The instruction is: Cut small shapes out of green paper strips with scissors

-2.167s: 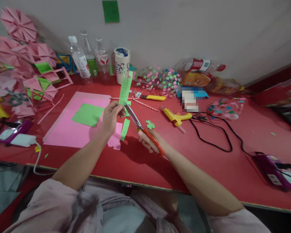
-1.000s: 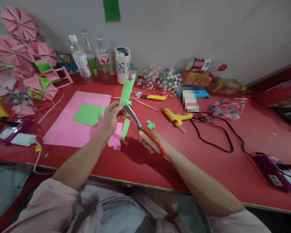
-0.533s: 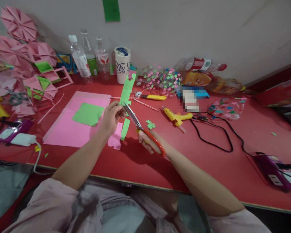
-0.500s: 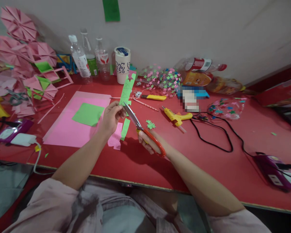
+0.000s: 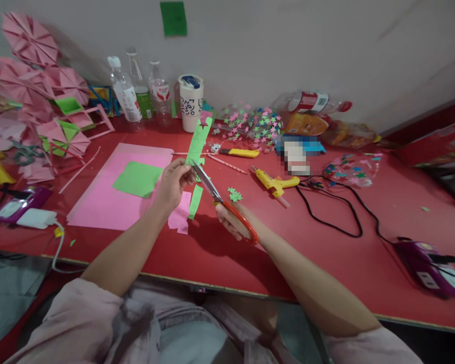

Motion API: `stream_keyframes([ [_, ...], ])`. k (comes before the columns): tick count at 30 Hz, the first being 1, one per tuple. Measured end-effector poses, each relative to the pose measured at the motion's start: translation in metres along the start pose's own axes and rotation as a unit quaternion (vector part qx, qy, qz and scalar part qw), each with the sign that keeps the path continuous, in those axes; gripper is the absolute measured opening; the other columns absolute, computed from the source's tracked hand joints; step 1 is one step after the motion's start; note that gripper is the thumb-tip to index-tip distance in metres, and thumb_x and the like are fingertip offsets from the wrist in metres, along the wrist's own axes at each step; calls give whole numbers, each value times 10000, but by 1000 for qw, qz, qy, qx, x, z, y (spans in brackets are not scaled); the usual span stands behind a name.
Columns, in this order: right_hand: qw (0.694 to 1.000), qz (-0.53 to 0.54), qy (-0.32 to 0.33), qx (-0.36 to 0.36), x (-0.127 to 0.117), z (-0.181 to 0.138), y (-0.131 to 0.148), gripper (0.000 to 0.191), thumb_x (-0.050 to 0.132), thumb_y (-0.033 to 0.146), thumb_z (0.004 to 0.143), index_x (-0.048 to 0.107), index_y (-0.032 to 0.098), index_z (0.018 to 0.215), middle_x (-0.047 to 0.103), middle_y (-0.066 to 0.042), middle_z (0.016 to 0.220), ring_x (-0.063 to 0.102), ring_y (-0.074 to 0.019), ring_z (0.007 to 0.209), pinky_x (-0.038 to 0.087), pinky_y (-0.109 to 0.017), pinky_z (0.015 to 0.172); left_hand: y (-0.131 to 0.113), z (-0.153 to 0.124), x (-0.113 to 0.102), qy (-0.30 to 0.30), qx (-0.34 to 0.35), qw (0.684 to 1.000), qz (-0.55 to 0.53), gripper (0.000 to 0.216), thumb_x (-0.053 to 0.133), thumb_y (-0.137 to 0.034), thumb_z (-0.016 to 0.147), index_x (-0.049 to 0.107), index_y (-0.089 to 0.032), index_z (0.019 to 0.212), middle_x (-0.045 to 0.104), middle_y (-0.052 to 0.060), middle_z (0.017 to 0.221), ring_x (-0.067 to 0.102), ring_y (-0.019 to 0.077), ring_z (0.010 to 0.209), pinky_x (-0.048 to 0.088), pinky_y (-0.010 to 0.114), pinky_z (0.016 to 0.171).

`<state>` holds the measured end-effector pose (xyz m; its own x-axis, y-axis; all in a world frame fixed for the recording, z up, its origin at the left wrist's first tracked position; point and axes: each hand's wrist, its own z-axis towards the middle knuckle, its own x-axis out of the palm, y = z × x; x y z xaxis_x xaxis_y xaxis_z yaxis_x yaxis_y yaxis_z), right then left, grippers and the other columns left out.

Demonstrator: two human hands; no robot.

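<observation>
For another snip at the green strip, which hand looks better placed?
Probably the right hand: it holds the scissors, whose blade tips point at the green strip. The left hand pinches the strip's lower part near those tips, so it seems suited to steadying.

Yellow glue gun on red table, three bottles (one white-capped), white lettered tumbler alongside

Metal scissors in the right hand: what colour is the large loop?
Large loop: orange-red, best in head view.
</observation>
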<state>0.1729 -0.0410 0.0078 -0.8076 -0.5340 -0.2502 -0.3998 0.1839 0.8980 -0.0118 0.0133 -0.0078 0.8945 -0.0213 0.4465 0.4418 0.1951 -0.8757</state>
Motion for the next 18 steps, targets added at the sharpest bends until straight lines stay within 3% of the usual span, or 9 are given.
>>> stream_keyframes([
  [18,1000,-7,-8,9,-1,0,3,446,493,603,805,397,205,629,332,103,366,303,-45,258,283,-177,268,-1,0,-1,0,5,1000,13,113,533,-177,727,509,-185,618,550,-38,521,494,50,462,400,183,468],
])
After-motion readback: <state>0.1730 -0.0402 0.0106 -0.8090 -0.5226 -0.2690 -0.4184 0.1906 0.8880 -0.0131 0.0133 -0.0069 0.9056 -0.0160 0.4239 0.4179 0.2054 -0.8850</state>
